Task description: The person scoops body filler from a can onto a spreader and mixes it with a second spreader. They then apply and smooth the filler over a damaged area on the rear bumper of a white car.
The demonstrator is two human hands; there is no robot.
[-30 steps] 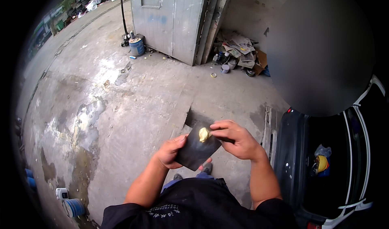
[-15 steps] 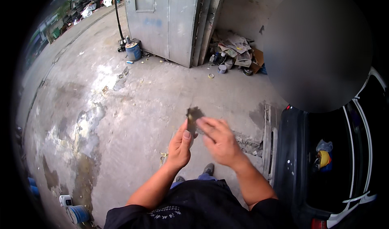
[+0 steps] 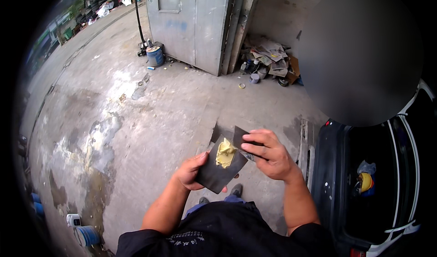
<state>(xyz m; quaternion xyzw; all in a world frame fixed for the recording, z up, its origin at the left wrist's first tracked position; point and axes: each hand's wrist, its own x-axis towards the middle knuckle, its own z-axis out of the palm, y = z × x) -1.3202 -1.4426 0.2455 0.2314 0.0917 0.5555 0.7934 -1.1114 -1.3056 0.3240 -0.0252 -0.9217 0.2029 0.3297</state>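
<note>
My left hand [image 3: 190, 171] grips a flat dark plate [image 3: 213, 178] by its left edge, thumb on top. On the plate's face sits a thick lump of pale yellow putty [image 3: 224, 155]. A thin dark spreader [image 3: 241, 137] is pinched in my right hand [image 3: 274, 158], its fingers lying across the blade. The spreader's lower edge is close beside the putty; whether it touches cannot be made out. Another dark flat corner [image 3: 217, 132] shows beyond the plate, and what it belongs to is unclear.
To the right stands a dark vehicle [image 3: 334, 175] with its rear open and a yellow item [image 3: 365, 182] inside. Ahead are a metal door [image 3: 207, 34], a blue bucket [image 3: 155, 56] and piled papers [image 3: 272, 57]. Another blue bucket [image 3: 87, 235] is at lower left.
The plate has turned so its face and the yellow putty now show. My right hand has shifted right and the spreader in it is plainly visible; earlier it was blurred.
</note>
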